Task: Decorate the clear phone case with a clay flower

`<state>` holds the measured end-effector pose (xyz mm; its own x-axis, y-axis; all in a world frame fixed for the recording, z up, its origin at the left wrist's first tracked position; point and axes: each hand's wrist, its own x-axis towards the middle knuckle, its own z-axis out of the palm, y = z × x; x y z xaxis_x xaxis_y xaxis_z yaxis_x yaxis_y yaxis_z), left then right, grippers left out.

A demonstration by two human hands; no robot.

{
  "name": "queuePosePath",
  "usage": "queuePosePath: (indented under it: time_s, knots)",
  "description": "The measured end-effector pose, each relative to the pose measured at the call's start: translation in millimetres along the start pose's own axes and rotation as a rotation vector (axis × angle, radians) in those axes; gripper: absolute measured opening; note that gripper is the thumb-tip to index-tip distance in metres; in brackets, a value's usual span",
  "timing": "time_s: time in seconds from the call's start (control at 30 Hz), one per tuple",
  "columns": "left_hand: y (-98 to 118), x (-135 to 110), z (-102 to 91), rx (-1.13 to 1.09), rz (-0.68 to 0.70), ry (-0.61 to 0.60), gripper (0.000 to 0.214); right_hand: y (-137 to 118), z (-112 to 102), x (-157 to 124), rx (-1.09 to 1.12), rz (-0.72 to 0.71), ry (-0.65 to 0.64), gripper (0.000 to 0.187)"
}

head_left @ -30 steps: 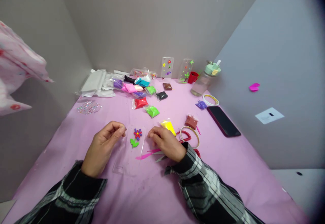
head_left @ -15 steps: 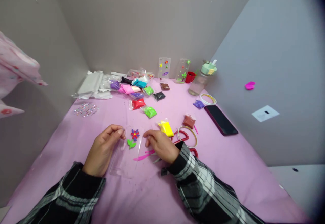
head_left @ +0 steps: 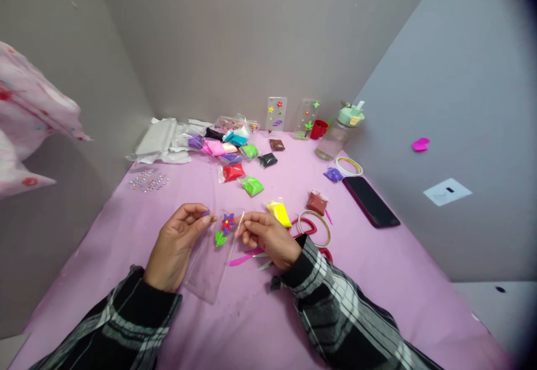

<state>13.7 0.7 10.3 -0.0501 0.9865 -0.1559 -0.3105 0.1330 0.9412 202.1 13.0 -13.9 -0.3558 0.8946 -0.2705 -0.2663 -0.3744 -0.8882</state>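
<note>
A clear phone case [head_left: 207, 272] tilts up off the pink cloth between my hands. Near its top sits a clay flower [head_left: 228, 223] with purple and red petals and a yellow centre, above green clay leaves [head_left: 220, 239]. My left hand [head_left: 178, 241] is closed at the case's upper left edge. A small purple spot [head_left: 205, 213] shows at its fingertips; whether it is clay I cannot tell. My right hand [head_left: 271, 238] pinches the upper right edge, its other fingers curled. Beneath and beside it lie a pink modelling tool [head_left: 245, 258] and red-handled scissors [head_left: 308, 225].
Bags of coloured clay, including yellow [head_left: 279, 213], green [head_left: 251, 186] and red [head_left: 232, 172], lie beyond my hands. Tape rolls [head_left: 349, 166], a phone [head_left: 371, 202] and a bottle [head_left: 335, 135] are at right. Two decorated cases [head_left: 277, 113] lean on the back wall. Gem stickers [head_left: 149, 181] lie left.
The phone case has tilted, its near end swinging slightly right and its surface turning. My hands stay at its upper edges. The whole view has shifted a little.
</note>
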Motion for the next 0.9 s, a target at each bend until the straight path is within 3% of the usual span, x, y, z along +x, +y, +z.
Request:
queuePosePath:
  time_s: [0.3,0.9]
  knots:
    - [-7,4,-11.0,0.175,0.176,0.063,0.02,-2,1,-2,-0.014,0.093,-0.038,0.024]
    - [-3,-5,-12.2,0.569,0.472,0.106,0.01,-9,9,-6,0.079,0.056,0.001,0.032]
